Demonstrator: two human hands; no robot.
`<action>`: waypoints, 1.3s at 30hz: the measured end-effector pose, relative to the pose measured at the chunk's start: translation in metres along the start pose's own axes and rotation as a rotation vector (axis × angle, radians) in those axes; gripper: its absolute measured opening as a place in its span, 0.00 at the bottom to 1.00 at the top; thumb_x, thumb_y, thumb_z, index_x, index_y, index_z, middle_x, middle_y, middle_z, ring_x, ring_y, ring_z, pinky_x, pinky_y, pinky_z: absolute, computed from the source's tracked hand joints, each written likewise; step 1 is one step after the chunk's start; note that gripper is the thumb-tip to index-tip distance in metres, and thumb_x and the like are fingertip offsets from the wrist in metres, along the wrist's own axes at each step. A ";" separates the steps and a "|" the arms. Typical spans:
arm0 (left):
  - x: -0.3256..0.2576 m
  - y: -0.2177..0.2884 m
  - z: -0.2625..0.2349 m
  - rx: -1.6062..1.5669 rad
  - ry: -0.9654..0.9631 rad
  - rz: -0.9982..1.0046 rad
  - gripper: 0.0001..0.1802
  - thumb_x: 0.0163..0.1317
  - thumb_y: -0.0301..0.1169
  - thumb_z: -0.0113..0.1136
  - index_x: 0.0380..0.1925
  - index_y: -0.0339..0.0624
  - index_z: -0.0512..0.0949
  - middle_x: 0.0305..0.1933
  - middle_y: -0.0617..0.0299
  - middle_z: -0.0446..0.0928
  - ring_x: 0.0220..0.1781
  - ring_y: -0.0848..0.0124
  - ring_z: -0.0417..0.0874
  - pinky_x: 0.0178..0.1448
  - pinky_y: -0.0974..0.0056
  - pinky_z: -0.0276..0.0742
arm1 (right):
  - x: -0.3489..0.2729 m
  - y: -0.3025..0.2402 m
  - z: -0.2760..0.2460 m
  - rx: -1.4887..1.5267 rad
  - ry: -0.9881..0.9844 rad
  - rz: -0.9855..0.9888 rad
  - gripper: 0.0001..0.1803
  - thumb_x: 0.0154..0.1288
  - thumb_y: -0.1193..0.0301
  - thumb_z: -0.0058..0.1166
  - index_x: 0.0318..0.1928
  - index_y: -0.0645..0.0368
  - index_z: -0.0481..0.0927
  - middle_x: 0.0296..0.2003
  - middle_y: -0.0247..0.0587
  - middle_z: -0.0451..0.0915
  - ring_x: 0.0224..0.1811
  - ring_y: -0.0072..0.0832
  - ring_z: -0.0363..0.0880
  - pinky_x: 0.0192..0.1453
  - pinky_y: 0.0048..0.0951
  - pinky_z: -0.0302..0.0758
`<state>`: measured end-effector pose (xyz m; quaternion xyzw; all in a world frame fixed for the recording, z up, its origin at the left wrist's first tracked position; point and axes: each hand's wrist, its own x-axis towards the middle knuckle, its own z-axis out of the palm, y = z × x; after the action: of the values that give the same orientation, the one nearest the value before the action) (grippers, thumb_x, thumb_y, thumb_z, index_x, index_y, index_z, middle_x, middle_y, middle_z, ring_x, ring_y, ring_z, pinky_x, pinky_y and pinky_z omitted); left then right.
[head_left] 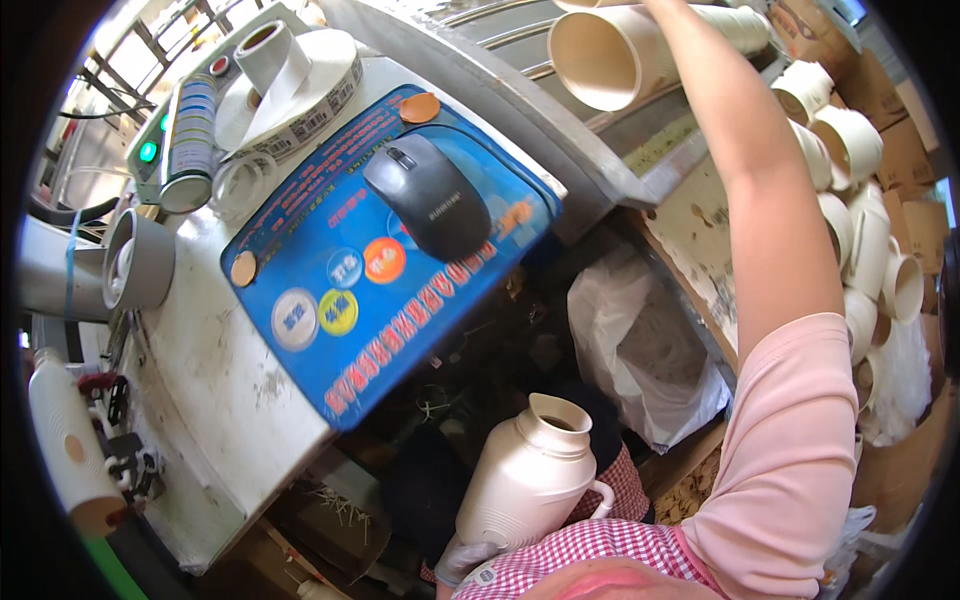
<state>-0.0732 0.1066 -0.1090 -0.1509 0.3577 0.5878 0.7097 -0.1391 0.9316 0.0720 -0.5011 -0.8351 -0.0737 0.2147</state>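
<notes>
Head view. Right arm reaches up past the top edge; right hand out of frame, fingers' state not visible. Cream pipe fitting lies just left of that forearm near the top. Left hand, gloved, closed around the base of a cream bottle-shaped fitting, held upright at lower centre. Black mouse on blue pad, well above the left fingers.

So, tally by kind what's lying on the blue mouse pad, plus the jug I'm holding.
black mouse: 1
orange discs: 2
cream jug: 1
Total: 4
</notes>
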 end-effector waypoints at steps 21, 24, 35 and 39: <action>0.036 0.070 0.029 -0.023 0.110 -0.041 0.51 0.58 0.33 0.72 0.77 0.29 0.55 0.75 0.42 0.66 0.73 0.50 0.72 0.76 0.46 0.69 | 0.072 0.020 0.011 0.942 0.064 0.212 0.17 0.76 0.64 0.41 0.50 0.59 0.81 0.33 0.45 0.87 0.30 0.35 0.87 0.31 0.35 0.83; 0.028 0.069 0.024 0.042 0.066 -0.023 0.51 0.58 0.33 0.72 0.77 0.29 0.55 0.75 0.42 0.66 0.73 0.49 0.72 0.76 0.46 0.69 | 0.023 0.064 -0.054 1.280 0.137 0.327 0.17 0.77 0.65 0.40 0.49 0.59 0.81 0.33 0.44 0.87 0.29 0.33 0.87 0.30 0.33 0.83; -0.033 0.003 0.012 0.223 -0.121 0.104 0.52 0.58 0.34 0.73 0.77 0.29 0.55 0.75 0.43 0.66 0.73 0.49 0.72 0.76 0.46 0.69 | -0.341 0.322 -0.294 0.998 1.139 0.661 0.09 0.73 0.78 0.46 0.46 0.69 0.79 0.29 0.51 0.85 0.25 0.37 0.88 0.28 0.34 0.88; -0.038 -0.026 0.002 0.252 -0.200 0.217 0.52 0.58 0.34 0.73 0.77 0.30 0.55 0.75 0.43 0.66 0.73 0.49 0.72 0.76 0.46 0.69 | -0.462 0.431 -0.325 0.758 1.135 0.938 0.08 0.69 0.80 0.49 0.44 0.68 0.80 0.27 0.50 0.85 0.22 0.35 0.86 0.24 0.34 0.85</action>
<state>-0.0498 0.0735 -0.0871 0.0380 0.3704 0.6236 0.6874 0.5152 0.6594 0.1244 -0.5779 -0.2720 0.0682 0.7664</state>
